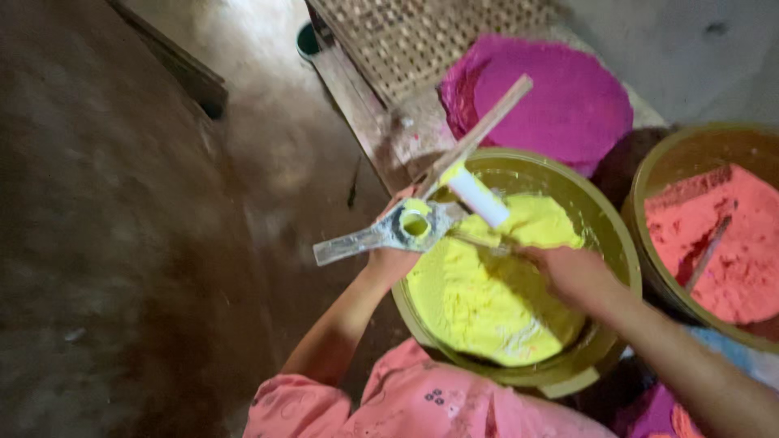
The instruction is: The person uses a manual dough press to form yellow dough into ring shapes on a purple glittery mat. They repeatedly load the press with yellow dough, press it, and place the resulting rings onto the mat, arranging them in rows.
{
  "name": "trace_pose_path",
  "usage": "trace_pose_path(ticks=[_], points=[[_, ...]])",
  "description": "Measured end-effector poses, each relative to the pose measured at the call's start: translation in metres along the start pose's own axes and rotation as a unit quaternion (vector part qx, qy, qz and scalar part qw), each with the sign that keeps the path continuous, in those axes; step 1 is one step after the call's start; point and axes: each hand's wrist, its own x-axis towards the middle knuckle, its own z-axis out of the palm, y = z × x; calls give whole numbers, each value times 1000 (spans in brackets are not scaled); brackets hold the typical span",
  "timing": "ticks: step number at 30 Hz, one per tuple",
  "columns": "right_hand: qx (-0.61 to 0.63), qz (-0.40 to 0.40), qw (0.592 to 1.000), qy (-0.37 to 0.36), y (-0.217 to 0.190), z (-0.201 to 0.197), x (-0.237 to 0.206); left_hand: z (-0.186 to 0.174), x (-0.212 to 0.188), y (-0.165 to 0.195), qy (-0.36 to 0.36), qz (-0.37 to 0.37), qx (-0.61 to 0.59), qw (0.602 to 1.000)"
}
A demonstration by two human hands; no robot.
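Two hands work over a round tub (604, 231) of bright yellow powder (487, 296), seen from the head camera looking down past a pink patterned garment (406, 405) at the bottom edge. Left hand (393, 255) is clenched around a powder-crusted metal mould tool (389, 231), a flat grey piece with a round hole packed with yellow powder and a blunt end sticking out to the left over the dark floor (122, 243). A long wooden stick (479, 134) rises from the same spot up and to the right, and a short white cylinder (479, 199) tipped with yellow lies across the tool just beside the hole; whether the left hand grips the stick too cannot be told. Right hand (568, 272) hangs over the yellow powder inside the tub, fingers curled around something thin and greyish that reaches toward the tool, too blurred to name. To the right stands a second tub (649, 182) holding coral-red powder (722, 243) with a stick-like tool lying in it. Behind the yellow tub sits a heap of magenta powder (560, 97), and a woven bamboo tray (406, 40) leans further back.
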Motion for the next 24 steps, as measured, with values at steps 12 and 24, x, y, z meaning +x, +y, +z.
trace_pose_path(ticks=[12,24], points=[[237,-48,950,196,-38,17,104,1,-4,-7,-2,-54,-83,995],[13,-220,975,-15,-88,8,-25,-1,-8,-9,28,-24,-85,996]])
